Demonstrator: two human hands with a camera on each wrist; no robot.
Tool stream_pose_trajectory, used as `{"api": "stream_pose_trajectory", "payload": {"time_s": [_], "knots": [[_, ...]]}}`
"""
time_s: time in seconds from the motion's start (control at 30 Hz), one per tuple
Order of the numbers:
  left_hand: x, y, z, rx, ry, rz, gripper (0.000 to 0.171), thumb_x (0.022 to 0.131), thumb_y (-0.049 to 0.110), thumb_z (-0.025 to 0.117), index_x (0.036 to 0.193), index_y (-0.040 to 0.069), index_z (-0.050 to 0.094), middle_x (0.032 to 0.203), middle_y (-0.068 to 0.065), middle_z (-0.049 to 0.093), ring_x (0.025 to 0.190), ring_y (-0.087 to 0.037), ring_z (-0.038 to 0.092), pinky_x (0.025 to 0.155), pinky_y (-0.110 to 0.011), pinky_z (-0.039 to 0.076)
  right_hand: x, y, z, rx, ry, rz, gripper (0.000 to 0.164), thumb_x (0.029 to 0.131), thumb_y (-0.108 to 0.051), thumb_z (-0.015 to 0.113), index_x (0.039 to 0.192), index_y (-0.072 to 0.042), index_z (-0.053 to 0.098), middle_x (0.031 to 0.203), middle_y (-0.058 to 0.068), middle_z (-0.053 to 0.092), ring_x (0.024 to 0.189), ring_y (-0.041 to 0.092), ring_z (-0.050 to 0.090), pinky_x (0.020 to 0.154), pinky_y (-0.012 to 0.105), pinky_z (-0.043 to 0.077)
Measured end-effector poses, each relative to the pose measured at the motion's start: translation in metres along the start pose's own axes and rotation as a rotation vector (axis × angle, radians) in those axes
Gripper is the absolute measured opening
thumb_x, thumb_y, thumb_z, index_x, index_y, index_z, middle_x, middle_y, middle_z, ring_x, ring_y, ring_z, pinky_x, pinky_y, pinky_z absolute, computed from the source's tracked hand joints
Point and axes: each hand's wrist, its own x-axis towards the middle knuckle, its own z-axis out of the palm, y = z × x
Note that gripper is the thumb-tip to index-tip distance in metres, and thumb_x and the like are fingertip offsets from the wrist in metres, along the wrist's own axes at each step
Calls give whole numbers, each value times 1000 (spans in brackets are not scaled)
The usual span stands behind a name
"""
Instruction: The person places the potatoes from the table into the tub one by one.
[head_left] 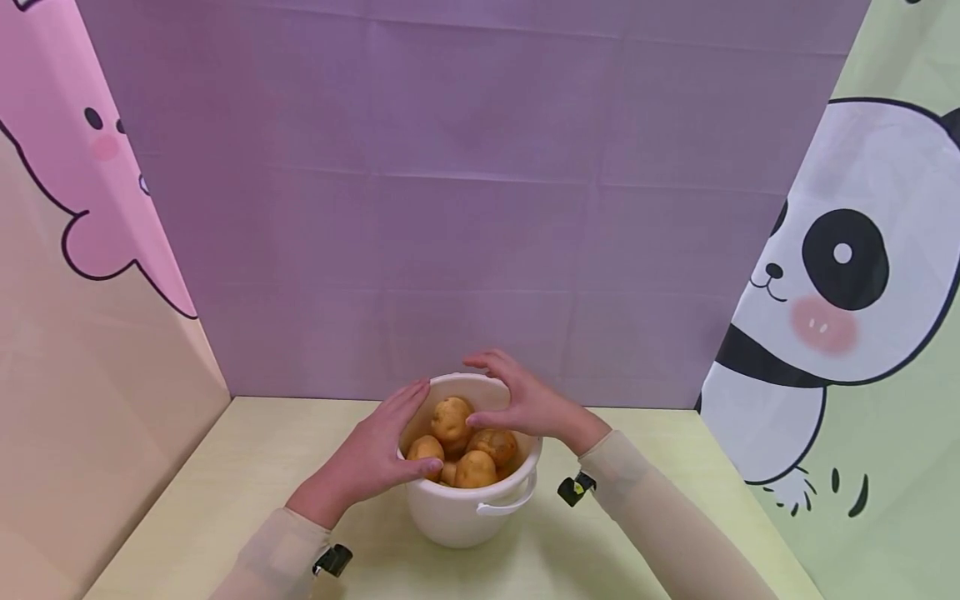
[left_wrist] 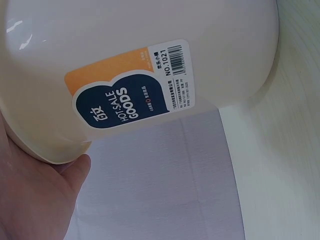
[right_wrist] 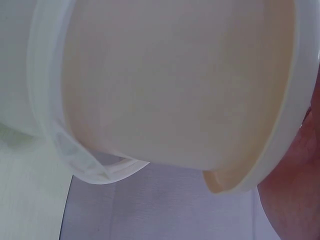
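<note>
A white bucket (head_left: 450,521) with several potatoes (head_left: 476,469) in it stands upright on the table. At its left rim is my left hand (head_left: 367,454), fingers stretched along the rim and thumb reaching over the opening near a potato. My right hand (head_left: 532,404) is over the right rim, fingers spread and gently bent, thumb pointing inward above the potatoes. Neither hand visibly grips a potato. The left wrist view shows a printed label (left_wrist: 131,85) on the bucket's side and part of the left hand (left_wrist: 35,195) at the rim. In the right wrist view, the right hand (right_wrist: 290,175) is partly hidden behind the rim.
The bucket's white handle (head_left: 510,504) hangs down at its front right. Pale wood-look table (head_left: 600,550) surrounds the bucket. A purple cloth wall (head_left: 480,208) rises close behind it, with printed side panels left and right (head_left: 862,433).
</note>
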Motion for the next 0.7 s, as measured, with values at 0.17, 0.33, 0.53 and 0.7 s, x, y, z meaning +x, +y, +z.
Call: {"api": "stream_pose_trajectory", "payload": {"time_s": [0.17,0.33,0.53,0.7], "knots": [[1,0,1,-7,-7,-10,108,91,55,82,171,0,36,178,-19,34,165,-43,29,124,-72,35,-1,-2,0,-17,13,-40,74,93,-20,92,156,-7,56,160,11,51,148,40,51,124,52,45],[2,1,2,-12,-14,-13,108,91,56,82,172,1,36,178,-17,33,165,-43,29,124,-73,35,-5,-1,-2,-35,22,-27,73,93,-21,92,155,-8,58,158,9,52,147,29,51,124,50,44],[3,2,3,-27,-17,-15,108,91,54,83,172,2,34,179,-17,33,165,-43,27,124,-73,34,-11,2,-2,-17,36,9,68,96,-25,88,156,-12,58,161,6,51,148,27,50,124,52,44],[1,0,5,-128,13,-37,108,95,57,78,175,5,28,180,-18,28,165,-47,27,123,-76,32,-19,8,-2,-29,78,2,60,102,-26,83,155,-13,59,159,4,54,147,28,52,122,52,46]]}}
